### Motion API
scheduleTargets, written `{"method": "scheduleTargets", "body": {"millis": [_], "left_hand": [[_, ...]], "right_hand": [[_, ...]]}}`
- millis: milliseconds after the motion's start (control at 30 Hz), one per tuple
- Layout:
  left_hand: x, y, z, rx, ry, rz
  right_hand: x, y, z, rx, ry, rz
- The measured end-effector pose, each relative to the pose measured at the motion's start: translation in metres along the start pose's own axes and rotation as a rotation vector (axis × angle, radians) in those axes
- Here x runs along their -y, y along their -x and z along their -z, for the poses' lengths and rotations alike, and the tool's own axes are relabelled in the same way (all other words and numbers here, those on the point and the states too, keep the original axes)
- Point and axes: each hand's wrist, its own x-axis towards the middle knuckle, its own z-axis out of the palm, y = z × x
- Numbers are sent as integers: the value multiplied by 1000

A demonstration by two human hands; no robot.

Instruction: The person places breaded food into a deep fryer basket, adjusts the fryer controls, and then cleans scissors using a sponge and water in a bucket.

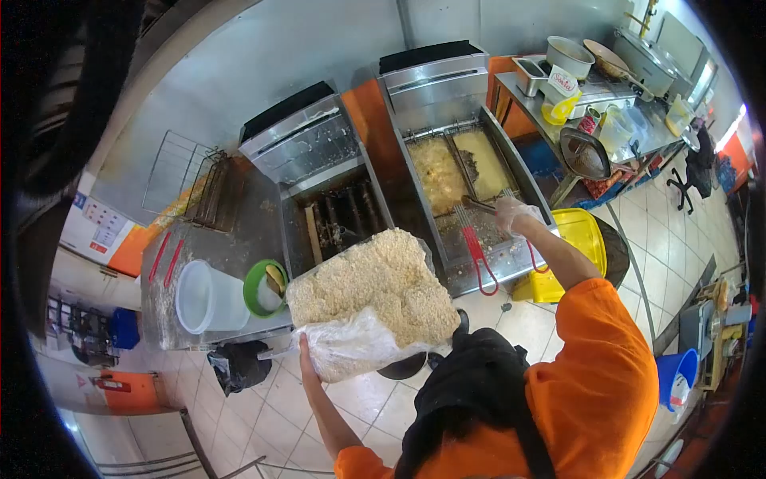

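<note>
My left hand (307, 361) grips the near left edge of a wide tray of pale breading crumbs (375, 283). Clear plastic (351, 335) is bunched over the tray's near side. Covered by a clear plastic glove, my right hand (517, 217) is closed at the front of the deep fryer (531, 188). A short dark handle-like piece (479, 205) runs from its fingers toward the oil; its kind is unclear. Beside that hand lies a fork-ended utensil with a red handle (476, 254), and a second red handle (535, 259) hangs at the fryer's front. Frothy oil (435, 172) fills the fryer's left side.
Left of the tray stand a green bowl (255, 289), a white bucket (209, 297) and red-handled tools (166, 259) on a metal counter. A second fryer (339, 207) is behind the tray. Yellow tubs (586, 239) stand right of the fryer, near a side table with pots (570, 57).
</note>
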Motion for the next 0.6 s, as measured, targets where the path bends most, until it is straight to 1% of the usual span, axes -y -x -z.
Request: {"method": "scheduleTargets", "body": {"millis": [67, 100, 167, 233, 267, 333, 367, 400, 433, 467, 500, 533, 600], "left_hand": [[-4, -8, 7, 9, 1, -26], [16, 31, 12, -17, -11, 85], [9, 12, 14, 27, -11, 64], [-2, 7, 1, -46, -53, 65], [-3, 13, -1, -80, -86, 80], [7, -3, 14, -45, -119, 26], [15, -16, 37, 36, -123, 22], [23, -31, 59, 116, -127, 18], [20, -46, 42, 177, -169, 36], [13, -56, -19, 238, -250, 57], [15, -55, -48, 272, -293, 61], [20, -56, -69, 321, -341, 70], [28, -52, -98, 398, -426, 78]], "right_hand": [[1, -12, -1, -93, -43, 113], [-21, 6, -29, -27, -15, 89], [-21, -7, -40, -148, -14, 84], [-36, -43, -56, -210, -132, 37], [-49, -44, -66, -226, -194, -1], [-52, -9, -51, -350, -470, -11], [-57, 8, -49, -260, -550, -68], [-70, 16, -73, -320, -742, -48], [-70, 76, -60, -412, -1017, -7], [-92, 139, -102, -432, -908, -216], [-99, 172, -136, -566, -959, -211], [-100, 219, -151, -597, -1129, -263], [-83, 312, -204, -919, -1184, -635]]}}
